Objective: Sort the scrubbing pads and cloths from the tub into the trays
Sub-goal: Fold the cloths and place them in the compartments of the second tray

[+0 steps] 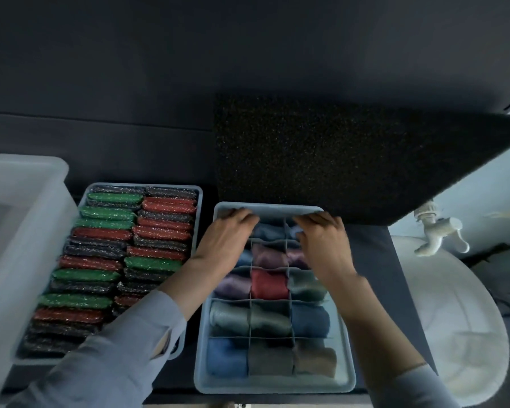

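You stood at a dark counter (130, 148) beside a white basin (454, 319) with a tap (436, 234) on your right. Nearest you lay the divided tray (274, 384), its long axis running straight away from your body, with rolled cloths (268, 284) filling the compartments you could see. Both your hands were at its far end, well apart from each other: your left hand (227, 231) over the far-left compartment and your right hand (321, 237) over the far-right one, fingers bent down onto the cloths or the rim there; whether either one gripped anything could not be told. So the far row lay directly under your fingers, with neither hand nearer. To your left sat the other tray (199, 191), also lengthwise, packed with two columns of scrubbing pads (109, 213) in green, red and dark. Further left stood the pale tub (21, 178), nearer your left hand; its inside was not clear. Beyond the trays lay a dark speckled mat (336, 160). Judging by the full trays, sorting looked nearly done.
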Motion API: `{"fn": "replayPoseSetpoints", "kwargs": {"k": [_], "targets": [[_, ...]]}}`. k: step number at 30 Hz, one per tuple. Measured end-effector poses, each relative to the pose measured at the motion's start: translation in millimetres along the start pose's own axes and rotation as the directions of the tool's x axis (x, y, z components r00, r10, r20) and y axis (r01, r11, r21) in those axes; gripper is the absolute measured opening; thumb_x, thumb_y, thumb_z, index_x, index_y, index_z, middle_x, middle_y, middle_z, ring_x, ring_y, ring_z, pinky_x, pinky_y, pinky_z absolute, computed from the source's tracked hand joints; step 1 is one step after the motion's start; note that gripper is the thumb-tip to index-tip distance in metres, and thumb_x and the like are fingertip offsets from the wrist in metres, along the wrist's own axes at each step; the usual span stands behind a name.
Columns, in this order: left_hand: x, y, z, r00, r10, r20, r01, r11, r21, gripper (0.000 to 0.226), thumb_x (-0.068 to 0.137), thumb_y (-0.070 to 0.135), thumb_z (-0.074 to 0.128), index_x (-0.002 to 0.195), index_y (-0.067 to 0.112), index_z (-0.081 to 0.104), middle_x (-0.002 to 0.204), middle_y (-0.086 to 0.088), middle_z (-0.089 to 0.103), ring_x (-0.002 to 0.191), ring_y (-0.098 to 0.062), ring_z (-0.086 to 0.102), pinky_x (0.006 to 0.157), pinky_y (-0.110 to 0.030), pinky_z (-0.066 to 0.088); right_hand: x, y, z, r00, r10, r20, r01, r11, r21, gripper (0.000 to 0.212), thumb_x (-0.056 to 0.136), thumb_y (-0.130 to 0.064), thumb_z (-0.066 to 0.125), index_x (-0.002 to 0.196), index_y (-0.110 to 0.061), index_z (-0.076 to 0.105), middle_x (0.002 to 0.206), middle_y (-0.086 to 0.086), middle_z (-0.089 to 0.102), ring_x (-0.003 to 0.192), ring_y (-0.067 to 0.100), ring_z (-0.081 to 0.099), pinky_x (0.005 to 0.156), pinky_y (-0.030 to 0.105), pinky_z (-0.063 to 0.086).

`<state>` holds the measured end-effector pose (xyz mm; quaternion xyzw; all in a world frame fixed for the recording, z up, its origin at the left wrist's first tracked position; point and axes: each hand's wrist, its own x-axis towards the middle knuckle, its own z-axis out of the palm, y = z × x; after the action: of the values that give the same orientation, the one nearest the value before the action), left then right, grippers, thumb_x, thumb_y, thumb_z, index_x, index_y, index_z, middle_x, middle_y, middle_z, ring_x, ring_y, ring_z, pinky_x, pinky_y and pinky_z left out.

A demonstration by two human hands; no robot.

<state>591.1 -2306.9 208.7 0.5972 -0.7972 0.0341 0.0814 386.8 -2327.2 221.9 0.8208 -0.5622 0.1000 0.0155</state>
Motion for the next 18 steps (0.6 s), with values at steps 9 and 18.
{"fn": "replayPoseSetpoints", "kwargs": {"k": [9,18], "targets": [[30,20,2,0.996,-0.026,0.083,0.028,1.0,-0.014,0.026,0.092,0.039,0.055,0.108,0.025,0.07,0.103,0.003,0.07,0.109,-0.018,0.053,0.069,-0.027,0.035,10,4,13,0.997,-0.025,0.067,0.041,0.966,-0.254,0.019,0.054,-0.009,0.081,0.062,-0.019,0.068,0.048,0.002,0.059,0.053,0.025,0.058,0.078,0.037,0.033],[28,20,10,0.999,0.023,0.047,-0.017,0.99,-0.136,0.011,0.078,0.026,0.073,0.087,0.02,0.073,0.084,0.001,0.071,0.088,-0.023,0.064,0.063,-0.032,0.054,15,0,15,0.99,-0.099,0.102,0.115,0.979,-0.169,0.029,0.043,-0.009,0.085,0.068,-0.013,0.07,0.062,0.005,0.068,0.066,0.028,0.066,0.065,0.03,0.053]]}}
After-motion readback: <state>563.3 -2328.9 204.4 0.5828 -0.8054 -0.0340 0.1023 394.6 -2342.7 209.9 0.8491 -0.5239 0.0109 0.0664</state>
